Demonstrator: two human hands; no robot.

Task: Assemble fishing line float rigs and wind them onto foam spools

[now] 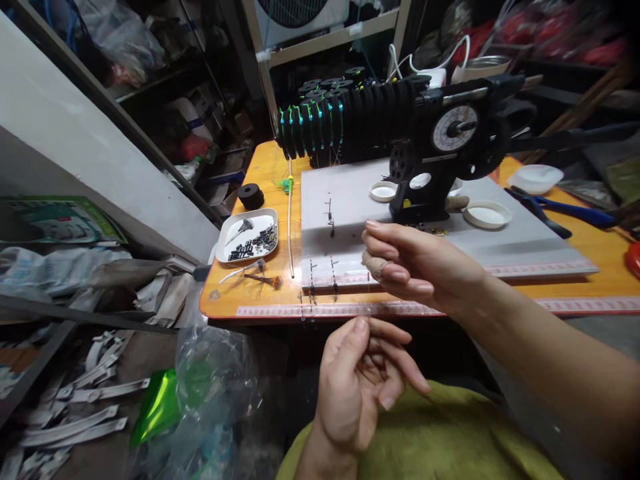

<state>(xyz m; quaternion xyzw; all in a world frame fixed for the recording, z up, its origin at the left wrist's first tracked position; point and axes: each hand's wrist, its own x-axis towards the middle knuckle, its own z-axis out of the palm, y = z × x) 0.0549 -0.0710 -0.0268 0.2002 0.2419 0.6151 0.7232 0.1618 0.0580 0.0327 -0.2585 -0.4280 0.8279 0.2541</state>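
My left hand is low in front of the table edge, palm up. Its thumb presses on the index finger and the other fingers curl loosely; whatever is in the pinch is too fine to make out. Above the board's front edge, my right hand has its fingers drawn together, one wrapped in a tan finger cover. Anything between those fingertips is hidden or too thin to name. Beside the hands, small dark pieces on fine lines hang over the front of the grey board.
A black hand-cranked machine with a row of black spools stands on the board. Left of it are a white tray of small metal parts and a black roll. Blue-handled pliers lie right. A measuring tape runs along the edge.
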